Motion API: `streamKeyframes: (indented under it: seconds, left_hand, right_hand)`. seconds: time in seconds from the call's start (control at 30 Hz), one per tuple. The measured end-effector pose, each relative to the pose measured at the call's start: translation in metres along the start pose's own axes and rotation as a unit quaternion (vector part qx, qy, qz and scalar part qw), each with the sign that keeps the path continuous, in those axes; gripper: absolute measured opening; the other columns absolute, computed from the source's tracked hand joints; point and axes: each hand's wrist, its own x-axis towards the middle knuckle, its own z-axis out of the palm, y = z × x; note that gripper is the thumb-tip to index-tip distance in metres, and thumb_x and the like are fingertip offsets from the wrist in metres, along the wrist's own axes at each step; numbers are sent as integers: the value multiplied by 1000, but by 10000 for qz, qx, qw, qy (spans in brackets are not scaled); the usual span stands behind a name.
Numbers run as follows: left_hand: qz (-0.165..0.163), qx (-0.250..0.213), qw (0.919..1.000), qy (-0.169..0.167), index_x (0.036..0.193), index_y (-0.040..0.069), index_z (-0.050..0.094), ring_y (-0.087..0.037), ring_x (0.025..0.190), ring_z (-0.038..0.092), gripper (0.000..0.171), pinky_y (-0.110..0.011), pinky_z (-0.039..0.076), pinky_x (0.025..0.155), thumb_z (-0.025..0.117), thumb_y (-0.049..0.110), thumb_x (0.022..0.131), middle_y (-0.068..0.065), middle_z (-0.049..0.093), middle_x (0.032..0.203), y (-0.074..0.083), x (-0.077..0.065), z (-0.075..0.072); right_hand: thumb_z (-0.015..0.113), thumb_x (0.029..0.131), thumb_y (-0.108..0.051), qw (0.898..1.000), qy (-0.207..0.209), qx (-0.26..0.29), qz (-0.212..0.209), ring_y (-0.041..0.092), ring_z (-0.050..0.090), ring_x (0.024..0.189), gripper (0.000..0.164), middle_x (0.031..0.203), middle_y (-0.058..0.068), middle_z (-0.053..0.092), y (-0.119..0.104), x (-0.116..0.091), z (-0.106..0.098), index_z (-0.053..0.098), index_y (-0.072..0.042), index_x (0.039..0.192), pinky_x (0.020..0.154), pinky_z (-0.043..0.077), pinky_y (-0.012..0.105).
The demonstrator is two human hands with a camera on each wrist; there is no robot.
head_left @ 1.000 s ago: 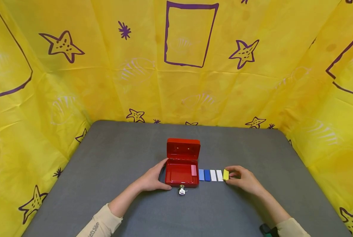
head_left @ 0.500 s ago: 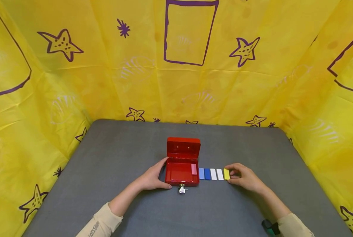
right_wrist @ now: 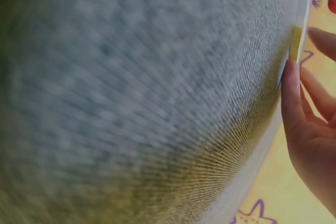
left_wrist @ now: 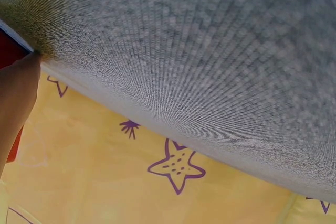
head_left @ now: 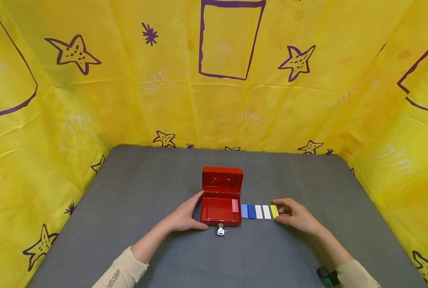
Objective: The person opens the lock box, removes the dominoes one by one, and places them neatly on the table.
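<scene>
A red metal cash box (head_left: 221,221) stands with its lid raised; a key sits in its front lock (head_left: 220,230). My left hand (head_left: 183,214) grips the box's left side, thumb at the front corner and fingers at the back corner. Inside, at the right, lies a pink block (head_left: 235,205). A row of small flat blocks runs right from the box: light blue (head_left: 244,211), dark blue (head_left: 251,211), two white (head_left: 258,212), and a yellow block (head_left: 274,212) at the end. My right hand (head_left: 295,216) is around the yellow block, thumb at its near end, index fingertip slightly off it.
The grey table (head_left: 156,172) is walled by a yellow cloth (head_left: 127,104) with purple starfish drawings. A dark and green object (head_left: 327,277) shows beside the right sleeve (head_left: 355,274) at the lower edge.
The yellow block, tilted in my right hand's fingers a second ago, now lies flat at the end of the row. The right index fingertip has come off it. My left hand stays on the box.
</scene>
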Motion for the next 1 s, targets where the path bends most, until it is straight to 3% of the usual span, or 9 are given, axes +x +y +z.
streamKeyframes:
  seconds: [0.2, 0.73, 1.0]
  left_hand:
    - [41, -7, 10000, 30, 153, 10, 25, -32, 132, 39, 105, -57, 38, 104, 87, 28, 70, -11, 39, 149, 0, -1, -1]
    - [-17, -30, 10000, 21, 153, 10, 25, -33, 134, 38, 105, -57, 36, 105, 87, 28, 70, -12, 38, 150, 0, -1, -1]
    - [16, -37, 10000, 22, 153, 10, 25, -32, 133, 39, 105, -57, 37, 104, 87, 27, 70, -12, 39, 149, 0, -1, 0]
  right_hand:
    - [70, 86, -4, 9992, 234, -268, 194, 8, 58, 83, 34, 108, 10, 64, -1, 2, 1, 64, 0, 120, 73, 47, 24]
    - [69, 87, -4, 9989, 211, -229, 348, 7, 58, 83, 33, 109, 10, 65, -1, 3, 3, 65, -1, 120, 73, 46, 22]
    - [78, 82, -12, 9987, 214, -116, 437, 15, 59, 87, 41, 109, 7, 64, 0, 1, 3, 65, -4, 120, 73, 47, 23]
